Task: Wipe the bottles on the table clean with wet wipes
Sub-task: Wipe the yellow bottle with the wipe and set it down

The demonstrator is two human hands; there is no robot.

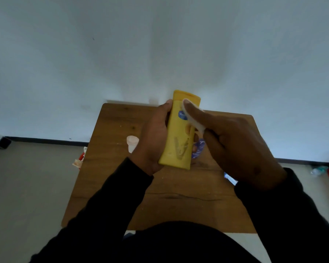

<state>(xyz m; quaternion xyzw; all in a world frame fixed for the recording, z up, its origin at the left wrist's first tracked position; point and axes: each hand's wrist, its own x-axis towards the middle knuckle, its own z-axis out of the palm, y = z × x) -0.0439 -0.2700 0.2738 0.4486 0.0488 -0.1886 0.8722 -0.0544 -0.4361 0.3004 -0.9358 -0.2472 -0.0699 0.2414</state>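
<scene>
Yellow lotion bottle (179, 133) held upright above table (110, 177), left hand (152, 141) curled round its side, right hand (234, 145) pinching wet wipe (195, 123) against the label near cap: mid-wipe, next likely stroke down, rotate bottle.

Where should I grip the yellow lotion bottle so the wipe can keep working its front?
Grip the lower body of the yellow lotion bottle from its left narrow edge, as the left hand does. The bottle is flat and tall, cap end away, so wrapping the side leaves the broad label face open to the wet wipe under the right hand.
</scene>
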